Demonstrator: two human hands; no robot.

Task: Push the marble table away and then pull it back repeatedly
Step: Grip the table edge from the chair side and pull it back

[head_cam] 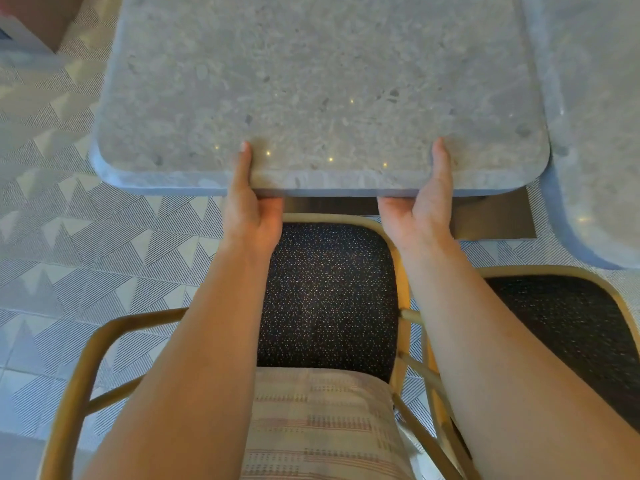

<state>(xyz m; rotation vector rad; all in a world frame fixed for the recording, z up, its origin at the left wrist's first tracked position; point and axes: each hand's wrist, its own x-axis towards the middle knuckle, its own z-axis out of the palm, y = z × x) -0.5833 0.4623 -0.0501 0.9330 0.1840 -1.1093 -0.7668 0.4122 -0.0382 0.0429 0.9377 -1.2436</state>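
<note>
— Where is the marble table?
— Ahead of a rattan chair with a dark speckled seat, close beside a second stone top to its right.
— And the hands?
— Both clasp its near edge: left hand left of the middle, right hand toward the right corner, thumbs on top, fingers hidden underneath.

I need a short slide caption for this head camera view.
Both hands, left and right, grip the near edge of the marble table, thumbs on top.
</note>
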